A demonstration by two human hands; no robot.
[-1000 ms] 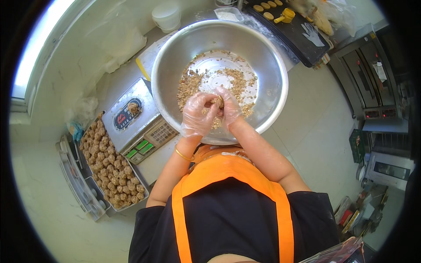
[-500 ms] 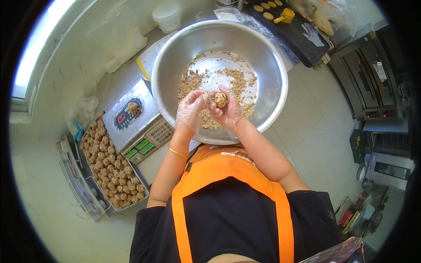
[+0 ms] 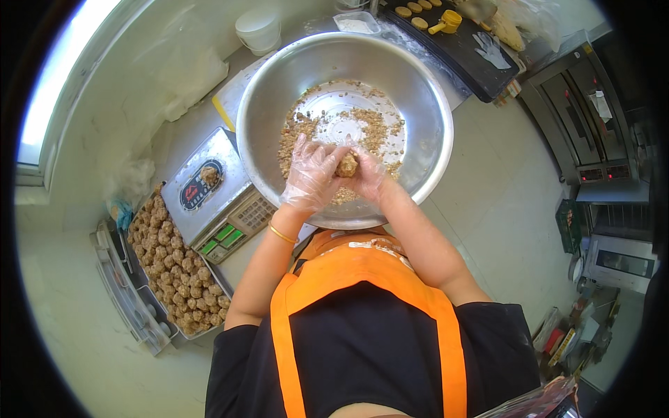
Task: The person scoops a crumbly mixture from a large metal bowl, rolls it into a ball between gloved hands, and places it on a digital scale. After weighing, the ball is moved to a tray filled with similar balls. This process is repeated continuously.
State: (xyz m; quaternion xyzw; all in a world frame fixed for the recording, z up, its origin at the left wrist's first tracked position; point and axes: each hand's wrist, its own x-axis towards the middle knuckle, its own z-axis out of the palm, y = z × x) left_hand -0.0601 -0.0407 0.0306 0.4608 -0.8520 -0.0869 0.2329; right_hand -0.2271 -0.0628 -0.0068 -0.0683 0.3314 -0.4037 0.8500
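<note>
Above the big steel basin (image 3: 435, 150), a clumpy brown ball of nut filling (image 3: 347, 165) sits between my gloved hands. My right hand (image 3: 367, 177) cups it from the right side. From the left, my left hand (image 3: 310, 174) presses its fingers against the ball, its back turned up. Both wear thin clear plastic gloves. Loose chopped nut mixture (image 3: 373, 129) is scattered over the basin's floor. A small lump of the same mixture (image 3: 209, 175) rests on the scale (image 3: 233, 195) to the left.
Left of the scale, a tray (image 3: 221, 282) holds many similar balls. A white tub (image 3: 258, 31) and a clear container of white powder (image 3: 355, 26) stand behind the basin. Far right, a black baking tray (image 3: 481, 73) carries pale round pieces, a yellow scoop (image 3: 446, 22) and a glove. An oven (image 3: 582, 115) stands right.
My left hand has turned its back up and closed in over the ball, its fingers now against it. The ball has shifted slightly, still in my right hand.
</note>
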